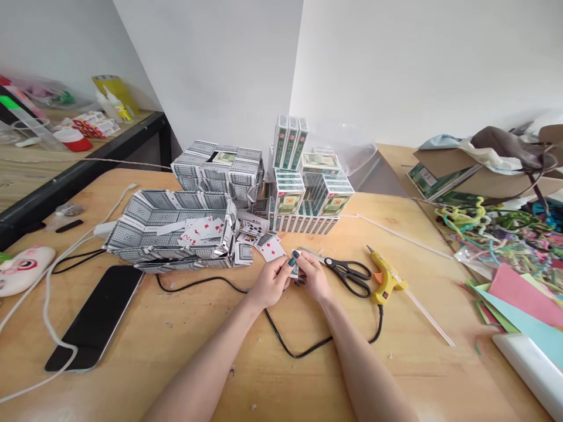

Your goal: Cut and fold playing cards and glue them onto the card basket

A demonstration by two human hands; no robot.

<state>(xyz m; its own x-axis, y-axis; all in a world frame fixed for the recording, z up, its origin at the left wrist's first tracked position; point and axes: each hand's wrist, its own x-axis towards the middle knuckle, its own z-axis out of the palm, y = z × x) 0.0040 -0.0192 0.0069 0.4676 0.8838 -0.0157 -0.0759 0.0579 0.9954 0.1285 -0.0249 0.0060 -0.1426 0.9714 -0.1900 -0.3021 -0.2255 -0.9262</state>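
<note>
My left hand [271,280] and my right hand [313,275] meet at the middle of the table, both closed on one small playing card [295,272]. Fingers cover most of the card, which looks folded. Just beyond my hands lie loose playing cards [270,247], one a face-up diamond. To the left stands an open box built from playing cards [145,231], with loose cards inside. Black-handled scissors [349,274] rest beside my right hand, their blades partly hidden by it. A yellow glue gun [387,278] lies further right.
Packs of cards [290,199] are stacked behind my hands, next to another card-built box [220,167]. A phone [97,316] and white cables lie left. A black cord [303,354] loops below my forearms. Coloured paper [523,299] and pipe cleaners [488,228] are at right.
</note>
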